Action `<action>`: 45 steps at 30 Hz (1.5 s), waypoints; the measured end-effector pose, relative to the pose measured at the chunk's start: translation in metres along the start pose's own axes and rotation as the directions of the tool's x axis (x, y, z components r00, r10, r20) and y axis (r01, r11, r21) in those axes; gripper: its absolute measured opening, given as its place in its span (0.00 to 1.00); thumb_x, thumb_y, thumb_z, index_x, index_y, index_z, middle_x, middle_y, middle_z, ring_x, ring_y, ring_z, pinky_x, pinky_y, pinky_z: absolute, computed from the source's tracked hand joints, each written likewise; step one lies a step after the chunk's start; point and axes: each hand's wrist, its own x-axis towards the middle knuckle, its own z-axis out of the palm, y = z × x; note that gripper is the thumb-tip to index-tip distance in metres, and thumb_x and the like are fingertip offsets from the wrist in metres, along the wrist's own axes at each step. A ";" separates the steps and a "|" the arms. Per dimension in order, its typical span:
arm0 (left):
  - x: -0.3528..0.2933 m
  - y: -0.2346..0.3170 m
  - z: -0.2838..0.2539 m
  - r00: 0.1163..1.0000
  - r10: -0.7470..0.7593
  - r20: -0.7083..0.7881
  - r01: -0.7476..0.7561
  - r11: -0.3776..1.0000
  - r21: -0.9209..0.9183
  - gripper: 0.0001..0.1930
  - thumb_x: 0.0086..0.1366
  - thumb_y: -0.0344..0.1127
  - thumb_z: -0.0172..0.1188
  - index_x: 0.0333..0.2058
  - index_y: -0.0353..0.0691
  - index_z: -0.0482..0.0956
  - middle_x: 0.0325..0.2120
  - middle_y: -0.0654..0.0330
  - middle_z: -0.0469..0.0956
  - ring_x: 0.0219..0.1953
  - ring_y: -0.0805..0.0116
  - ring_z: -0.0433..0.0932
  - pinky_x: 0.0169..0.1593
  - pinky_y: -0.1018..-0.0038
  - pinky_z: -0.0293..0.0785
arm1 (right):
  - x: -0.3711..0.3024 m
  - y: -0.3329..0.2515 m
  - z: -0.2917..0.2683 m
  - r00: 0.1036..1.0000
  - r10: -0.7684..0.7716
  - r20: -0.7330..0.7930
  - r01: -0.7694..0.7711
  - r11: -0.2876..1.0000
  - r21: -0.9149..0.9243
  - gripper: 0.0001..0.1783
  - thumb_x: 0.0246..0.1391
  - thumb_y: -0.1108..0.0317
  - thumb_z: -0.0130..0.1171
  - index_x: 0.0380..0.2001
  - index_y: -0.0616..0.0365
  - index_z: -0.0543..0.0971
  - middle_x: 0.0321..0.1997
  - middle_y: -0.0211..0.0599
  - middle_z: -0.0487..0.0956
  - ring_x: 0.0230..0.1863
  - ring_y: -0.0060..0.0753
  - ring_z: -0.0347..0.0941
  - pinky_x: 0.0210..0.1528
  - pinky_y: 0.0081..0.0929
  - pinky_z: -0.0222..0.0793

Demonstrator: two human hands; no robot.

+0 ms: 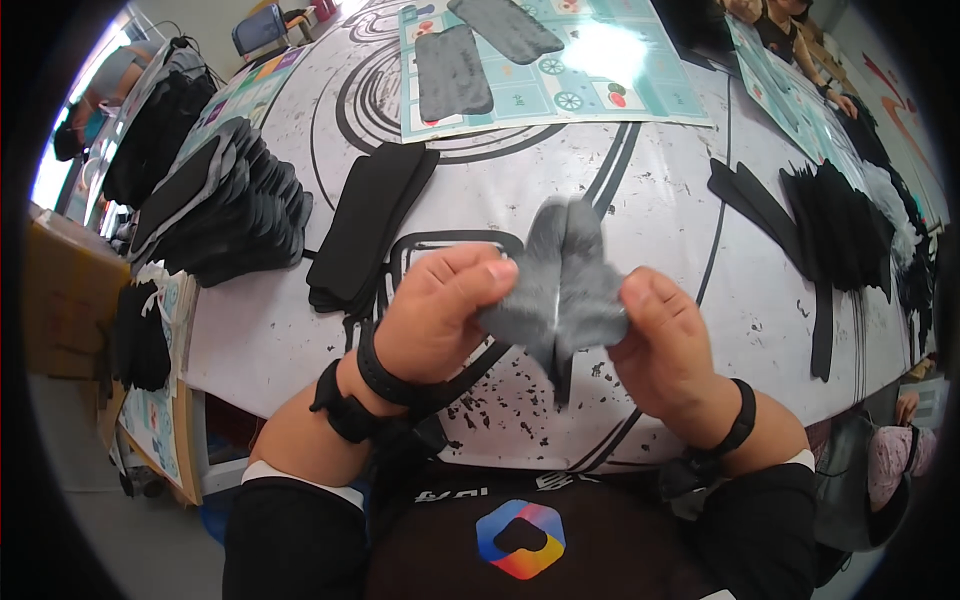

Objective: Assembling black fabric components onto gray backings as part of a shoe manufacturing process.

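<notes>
A grey plush fabric piece [560, 285] is stretched between my two hands above the near part of the table. Its furry side faces up, with a lengthwise crease or seam down the middle and a narrow dark end hanging toward me. My left hand [440, 312] pinches its left edge between thumb and fingers. On the opposite edge, my right hand [664, 345] has a similar pinch. The piece looks slightly blurred, and its underside is hidden.
Left of my hands lie black fabric strips [365, 235], beside a tall stack of grey and black pieces [225, 215]. Grey plush pieces [455, 78] rest on a printed sheet [640, 105] at the far side. More black strips [840, 225] lie right. A person [785, 40] sits at the far right.
</notes>
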 end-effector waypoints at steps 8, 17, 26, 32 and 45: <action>0.002 -0.003 -0.002 0.972 0.134 -0.195 -0.152 0.985 -0.084 0.11 0.65 0.34 0.49 0.26 0.34 0.72 0.24 0.62 0.75 0.26 0.78 0.71 0.34 0.78 0.67 | 0.006 -0.002 -0.010 0.997 -0.078 -0.004 0.077 0.996 -0.036 0.09 0.63 0.65 0.45 0.34 0.58 0.72 0.37 0.33 0.77 0.39 0.22 0.71 0.46 0.24 0.66; 0.005 0.003 0.006 0.957 0.290 -0.031 -0.282 0.947 0.156 0.01 0.63 0.26 0.48 0.33 0.39 0.68 0.42 0.56 0.70 0.34 0.81 0.66 0.38 0.82 0.64 | 0.006 -0.008 -0.013 0.930 -0.231 0.287 0.330 0.868 -0.371 0.15 0.63 0.70 0.40 0.52 0.60 0.61 0.46 0.34 0.69 0.43 0.20 0.65 0.48 0.21 0.61; 0.004 0.009 -0.005 0.911 0.341 0.232 -0.413 0.735 0.538 0.13 0.63 0.25 0.45 0.45 0.38 0.73 0.38 0.64 0.69 0.38 0.77 0.66 0.45 0.80 0.61 | 0.009 -0.019 -0.017 0.831 -0.229 0.507 0.539 0.554 -0.635 0.22 0.54 0.76 0.39 0.53 0.60 0.69 0.50 0.41 0.65 0.48 0.34 0.61 0.53 0.26 0.55; 0.002 0.004 -0.009 0.945 0.234 0.226 -0.323 0.764 0.559 0.15 0.61 0.23 0.44 0.44 0.35 0.75 0.36 0.64 0.69 0.37 0.77 0.65 0.44 0.82 0.59 | 0.008 -0.013 -0.022 0.897 -0.115 0.427 0.389 0.665 -0.638 0.28 0.52 0.74 0.42 0.59 0.57 0.63 0.51 0.35 0.62 0.45 0.25 0.58 0.50 0.21 0.54; 0.003 0.009 -0.012 0.911 0.289 0.295 -0.412 0.664 0.624 0.27 0.67 0.52 0.44 0.48 0.32 0.73 0.41 0.55 0.74 0.46 0.66 0.71 0.51 0.74 0.62 | 0.012 -0.021 -0.023 0.869 -0.151 0.471 0.450 0.636 -0.626 0.26 0.58 0.57 0.42 0.55 0.64 0.67 0.48 0.39 0.66 0.48 0.30 0.62 0.52 0.25 0.55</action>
